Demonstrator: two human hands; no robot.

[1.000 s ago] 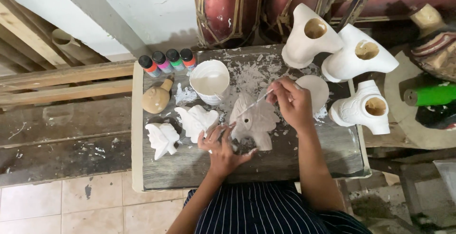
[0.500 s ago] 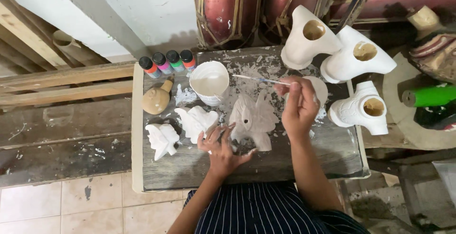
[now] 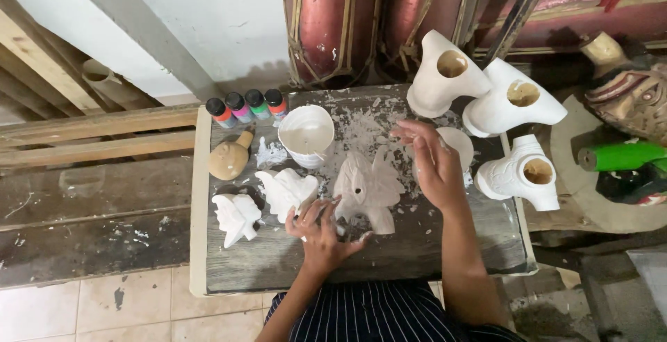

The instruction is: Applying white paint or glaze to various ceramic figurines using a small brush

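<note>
White figure [image 3: 367,188] mid-counter [image 3: 445,245], left hand [image 3: 321,225] steadying it.
Near edge lies bare. Right hand [image 3: 432,161], fingers spread and holding nothing, hovers beside the bowl [image 3: 458,145]; half a second ago it held a brush.

Soft, even light; sharp focus, slight edge distortion.

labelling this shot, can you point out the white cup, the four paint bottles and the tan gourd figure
white cup [image 3: 306,134], head view, on its inner wall
paint bottles [image 3: 248,107], head view, middle of the row
tan gourd figure [image 3: 227,161], head view, round body
</note>
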